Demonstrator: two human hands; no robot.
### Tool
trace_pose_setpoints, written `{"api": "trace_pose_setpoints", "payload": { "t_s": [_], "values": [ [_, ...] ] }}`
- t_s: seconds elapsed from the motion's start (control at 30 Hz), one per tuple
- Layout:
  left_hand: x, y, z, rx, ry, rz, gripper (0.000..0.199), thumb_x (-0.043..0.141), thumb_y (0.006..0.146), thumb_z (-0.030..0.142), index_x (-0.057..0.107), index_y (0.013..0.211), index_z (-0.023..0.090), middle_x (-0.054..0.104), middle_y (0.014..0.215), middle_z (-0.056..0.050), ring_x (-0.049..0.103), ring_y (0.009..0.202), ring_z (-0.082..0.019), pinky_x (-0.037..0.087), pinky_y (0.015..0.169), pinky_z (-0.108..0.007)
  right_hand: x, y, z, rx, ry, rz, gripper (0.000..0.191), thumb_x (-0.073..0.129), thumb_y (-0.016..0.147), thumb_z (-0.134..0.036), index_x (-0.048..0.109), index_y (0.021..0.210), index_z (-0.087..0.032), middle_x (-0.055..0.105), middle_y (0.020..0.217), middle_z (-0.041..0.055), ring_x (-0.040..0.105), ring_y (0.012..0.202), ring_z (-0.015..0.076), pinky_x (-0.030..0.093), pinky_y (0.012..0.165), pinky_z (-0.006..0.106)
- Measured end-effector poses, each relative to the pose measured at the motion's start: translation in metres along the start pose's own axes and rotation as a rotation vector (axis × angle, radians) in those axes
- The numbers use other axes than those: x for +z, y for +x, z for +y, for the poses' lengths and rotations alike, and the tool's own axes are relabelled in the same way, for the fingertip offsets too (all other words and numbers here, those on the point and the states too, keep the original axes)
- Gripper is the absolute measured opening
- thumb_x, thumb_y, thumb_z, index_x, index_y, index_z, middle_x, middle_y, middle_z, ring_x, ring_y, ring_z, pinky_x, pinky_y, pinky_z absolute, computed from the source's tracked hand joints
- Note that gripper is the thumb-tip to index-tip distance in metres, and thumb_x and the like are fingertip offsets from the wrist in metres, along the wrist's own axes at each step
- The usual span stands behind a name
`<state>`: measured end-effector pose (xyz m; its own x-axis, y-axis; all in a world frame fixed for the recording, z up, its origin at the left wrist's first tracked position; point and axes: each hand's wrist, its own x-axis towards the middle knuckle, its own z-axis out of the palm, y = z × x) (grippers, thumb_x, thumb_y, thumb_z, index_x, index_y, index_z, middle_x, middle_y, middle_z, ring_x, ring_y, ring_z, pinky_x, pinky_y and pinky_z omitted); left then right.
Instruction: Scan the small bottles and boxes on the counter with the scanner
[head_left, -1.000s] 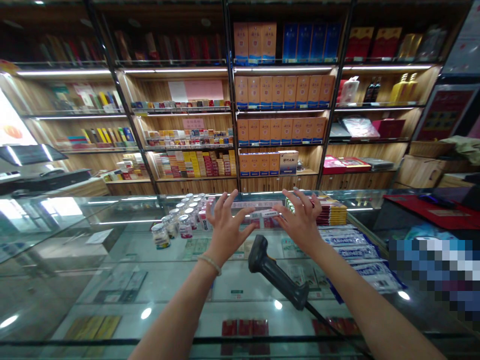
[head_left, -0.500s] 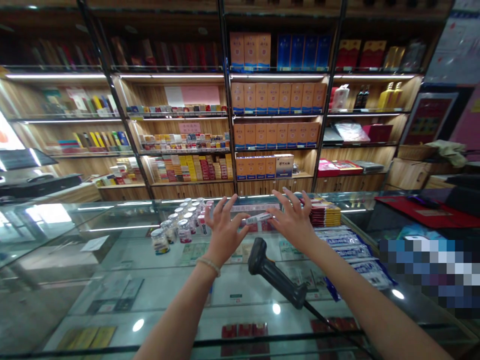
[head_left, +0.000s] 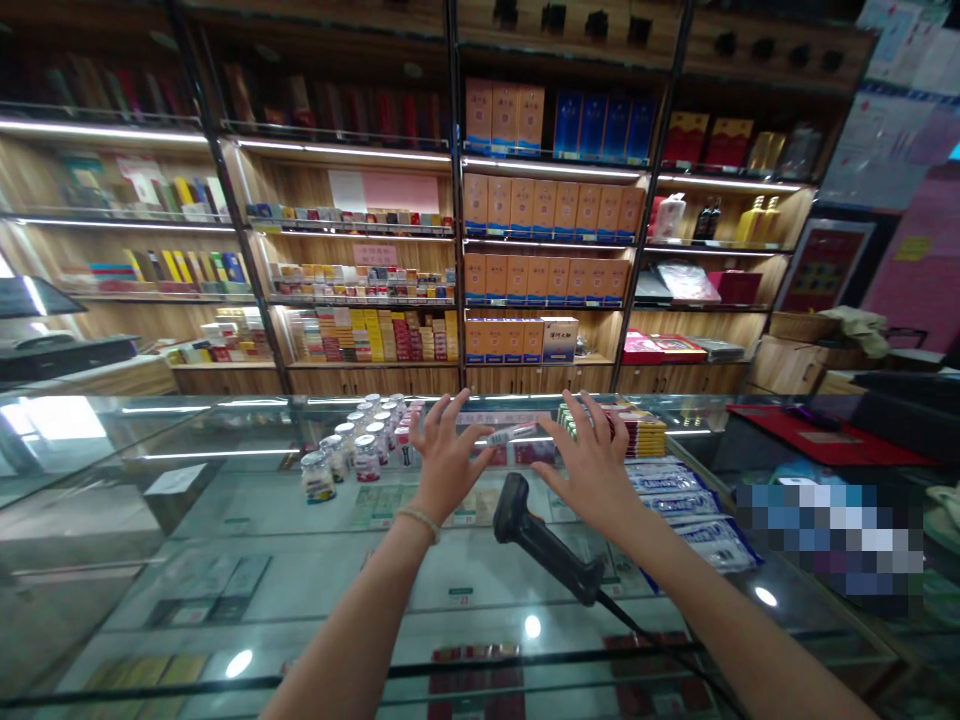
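Note:
A slim white pack with a barcode (head_left: 512, 434) is pinched at its left end between thumb and finger of my left hand (head_left: 448, 455). Its other fingers are spread. My right hand (head_left: 589, 455) is beside the pack's right end, thumb and fingers apart; whether a fingertip still touches the pack I cannot tell. Below both hands, a black barcode scanner (head_left: 547, 545) lies on the glass counter (head_left: 315, 560), its cable running toward me. Several small jars with white lids (head_left: 367, 458) stand left of my left hand.
Blue-and-white packets (head_left: 694, 515) lie right of my right forearm, with stacked yellow-and-red packs (head_left: 646, 432) behind them. A red mat (head_left: 825, 435) lies farther right. Shelves with orange boxes (head_left: 555, 208) line the back wall.
My right thumb has come away from the pack's right end and the right fingers have spread. My left hand keeps its pinch. The view has shifted slightly.

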<state>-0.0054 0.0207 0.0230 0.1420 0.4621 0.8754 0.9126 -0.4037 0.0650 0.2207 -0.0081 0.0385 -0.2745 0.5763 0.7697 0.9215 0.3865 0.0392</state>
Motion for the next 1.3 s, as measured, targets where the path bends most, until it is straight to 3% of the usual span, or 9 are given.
{"api": "trace_pose_setpoints", "payload": {
  "t_s": [0.17,0.4,0.73,0.93,1.03,1.13,1.3],
  "values": [
    [0.001,-0.001,-0.002,-0.005,-0.001,0.000,0.016,0.076,0.080,0.038,0.075,0.093,0.031,0.047,0.152,-0.005,0.034,0.143,-0.034,0.007,0.120,-0.062,-0.008,-0.030,-0.014,0.000,0.041,-0.156,0.064,0.068,0.077,-0.070,0.065,0.122,-0.024,0.027,0.163,0.0173,0.015,0.152,0.0369,0.013,0.117,0.063],
    [0.001,-0.002,-0.003,0.015,0.010,0.013,0.015,0.075,0.080,0.035,0.074,0.094,0.031,0.048,0.152,-0.005,0.036,0.142,-0.033,0.009,0.120,-0.062,-0.012,-0.048,-0.036,0.014,0.019,-0.344,0.071,0.071,0.069,-0.075,0.070,0.113,-0.019,0.023,0.164,0.0208,0.012,0.153,0.0397,0.009,0.118,0.067],
    [0.002,-0.001,-0.005,0.019,0.031,0.024,0.013,0.074,0.081,0.037,0.073,0.092,0.031,0.048,0.151,-0.005,0.037,0.142,-0.033,0.008,0.119,-0.062,0.000,-0.054,-0.052,0.036,-0.076,-0.403,0.073,0.074,0.069,-0.072,0.070,0.111,-0.012,0.022,0.162,0.0256,0.010,0.153,0.0419,0.002,0.116,0.071],
    [0.002,-0.002,-0.006,0.022,0.035,0.021,0.014,0.074,0.081,0.037,0.074,0.094,0.031,0.048,0.152,-0.005,0.036,0.142,-0.033,0.008,0.119,-0.062,0.004,-0.058,-0.059,0.093,-0.048,-0.426,0.062,0.077,0.072,-0.063,0.070,0.110,-0.014,0.021,0.163,0.0243,0.012,0.152,0.0432,0.003,0.115,0.074],
    [0.002,-0.003,-0.006,0.019,0.036,0.015,0.014,0.075,0.081,0.037,0.074,0.094,0.031,0.048,0.151,-0.005,0.036,0.142,-0.033,0.008,0.119,-0.062,0.007,-0.061,-0.061,0.119,-0.018,-0.415,0.055,0.076,0.075,-0.059,0.069,0.108,-0.016,0.024,0.163,0.0224,0.013,0.152,0.0442,0.008,0.113,0.076],
    [0.002,-0.003,-0.008,0.020,0.033,0.003,0.015,0.075,0.081,0.037,0.074,0.095,0.032,0.048,0.151,-0.005,0.035,0.143,-0.033,0.009,0.120,-0.062,0.009,-0.063,-0.060,0.126,0.000,-0.410,0.046,0.074,0.078,-0.053,0.069,0.108,-0.018,0.031,0.160,0.0212,0.020,0.150,0.0449,0.022,0.110,0.075],
    [0.002,-0.002,-0.012,0.027,0.028,-0.005,0.014,0.073,0.083,0.038,0.073,0.095,0.030,0.045,0.152,-0.007,0.033,0.143,-0.034,0.013,0.119,-0.063,0.012,-0.066,-0.057,0.120,0.053,-0.343,0.030,0.071,0.077,-0.037,0.068,0.100,-0.019,0.050,0.147,0.0195,0.042,0.137,0.0408,0.051,0.095,0.053]
  ]
}}
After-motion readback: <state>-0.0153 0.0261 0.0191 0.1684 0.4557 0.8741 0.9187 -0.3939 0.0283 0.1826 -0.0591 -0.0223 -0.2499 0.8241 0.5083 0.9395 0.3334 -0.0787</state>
